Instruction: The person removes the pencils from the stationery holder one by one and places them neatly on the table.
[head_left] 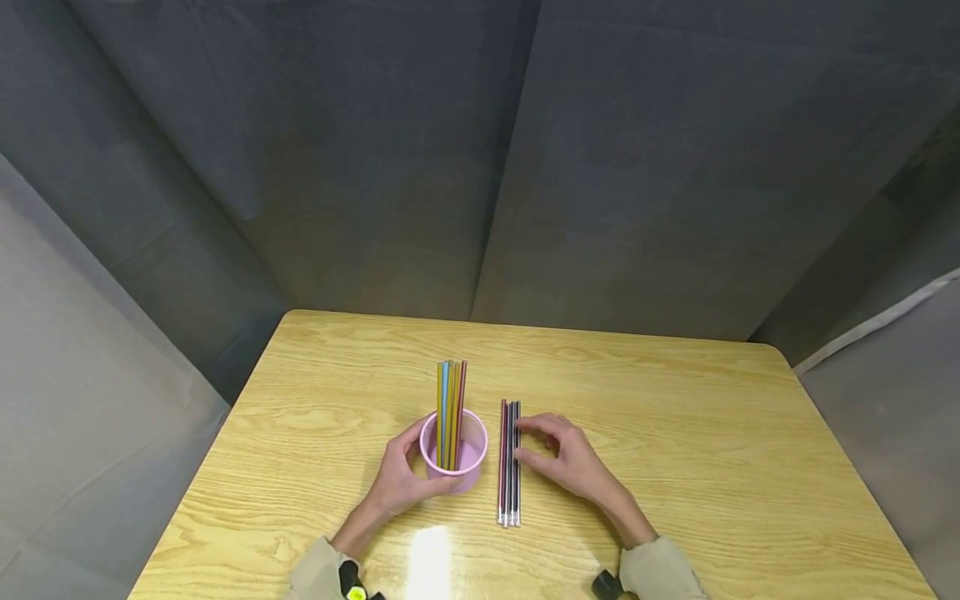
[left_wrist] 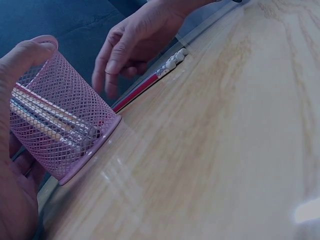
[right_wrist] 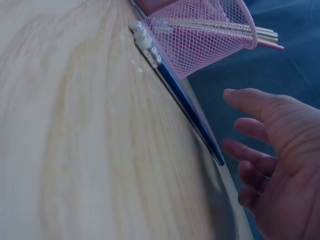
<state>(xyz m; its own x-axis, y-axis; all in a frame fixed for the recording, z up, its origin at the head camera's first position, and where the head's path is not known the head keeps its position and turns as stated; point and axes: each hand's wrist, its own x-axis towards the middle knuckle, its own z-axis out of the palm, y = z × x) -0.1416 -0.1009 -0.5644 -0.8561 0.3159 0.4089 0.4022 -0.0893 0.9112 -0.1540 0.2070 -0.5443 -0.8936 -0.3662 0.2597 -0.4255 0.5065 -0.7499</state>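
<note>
My left hand [head_left: 399,483] grips a pink mesh pencil cup [head_left: 471,481], thumb and fingers around its side. Several pencils [head_left: 448,404] in yellow, blue and dark red stand in it, leaning together. Just right of the cup, a row of several pencils [head_left: 510,467] lies side by side on the table, one red and the others dark, with their white eraser ends toward me. My right hand [head_left: 573,462] hovers at the row's right edge with fingers loosely bent. In the right wrist view, nothing is between the thumb and fingers of this right hand [right_wrist: 285,145].
The wood-grain table [head_left: 712,467] has rounded far corners. Dark grey cloth [head_left: 390,167] hangs behind its far edge, and lighter cloth [head_left: 82,400] hangs at the left side. A bright light reflection shows near the front.
</note>
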